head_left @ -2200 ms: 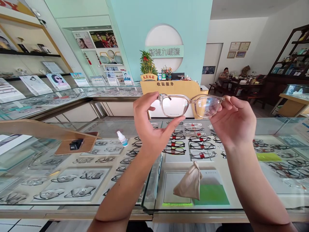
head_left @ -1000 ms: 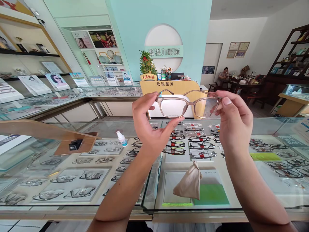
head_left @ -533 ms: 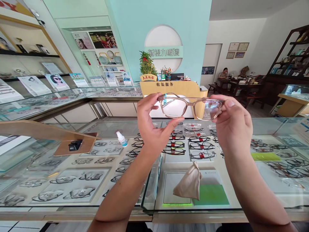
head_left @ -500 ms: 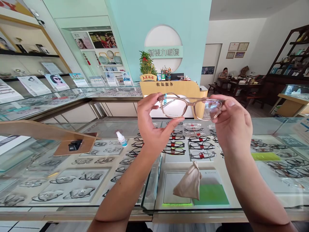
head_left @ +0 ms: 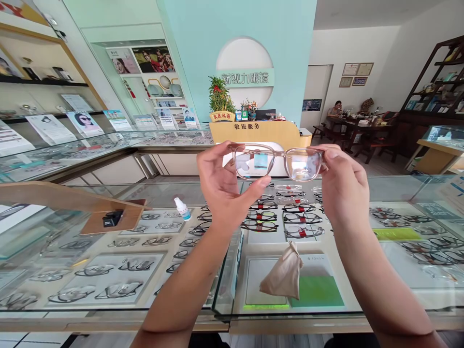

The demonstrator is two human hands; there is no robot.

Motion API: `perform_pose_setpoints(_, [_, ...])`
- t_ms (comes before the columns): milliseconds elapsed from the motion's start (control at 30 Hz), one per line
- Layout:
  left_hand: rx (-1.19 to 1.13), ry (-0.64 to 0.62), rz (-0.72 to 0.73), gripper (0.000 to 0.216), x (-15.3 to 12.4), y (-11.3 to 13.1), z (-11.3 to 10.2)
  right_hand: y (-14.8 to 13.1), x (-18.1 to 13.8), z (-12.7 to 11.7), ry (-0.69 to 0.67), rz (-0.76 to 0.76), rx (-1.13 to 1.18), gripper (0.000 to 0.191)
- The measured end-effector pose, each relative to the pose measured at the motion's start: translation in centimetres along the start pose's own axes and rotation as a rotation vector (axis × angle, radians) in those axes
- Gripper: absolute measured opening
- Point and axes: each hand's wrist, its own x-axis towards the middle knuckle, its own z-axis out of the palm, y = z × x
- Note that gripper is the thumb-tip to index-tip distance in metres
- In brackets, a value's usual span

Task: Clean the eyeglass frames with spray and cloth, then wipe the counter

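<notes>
Two grips (head_left: 222,188) (head_left: 342,186), spectacles (head_left: 279,153) between, seemingly pinched

- This is an eyeglasses shop.
- Glass display cases (head_left: 315,325) hold row upon row of glasses (head_left: 302,218).
- The wall sign (head_left: 246,77), in Chinese characters, reads "New Vision Glasses".
- The wooden counter (head_left: 282,134) is lettered "cashier service".
- A card (head_left: 84,124) at left pictures someone in sunglasses.
</notes>
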Motion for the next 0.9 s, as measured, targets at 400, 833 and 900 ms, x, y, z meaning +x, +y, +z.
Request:
perform_pose_setpoints(400, [-0.245, -0.008, -0.468, 0.067, 0.4, 0.2, -0.1, 0.5, 0.3, -0.1, -0.115, 0.068, 0.138, 0.029])
perform_pose_setpoints(833, [-0.688, -0.228, -1.341, 0.047, 0.5, 0.8, 0.9, 0.5, -0.1, 0.9, -0.253, -0.230, -0.039, 0.013])
perform_pose_setpoints(900, [-0.708, -0.248, -1.403, 0.049, 0.4, 0.5, 0.8, 0.6, -0.1, 1.0, -0.239, -0.237, -0.015, 0.015])
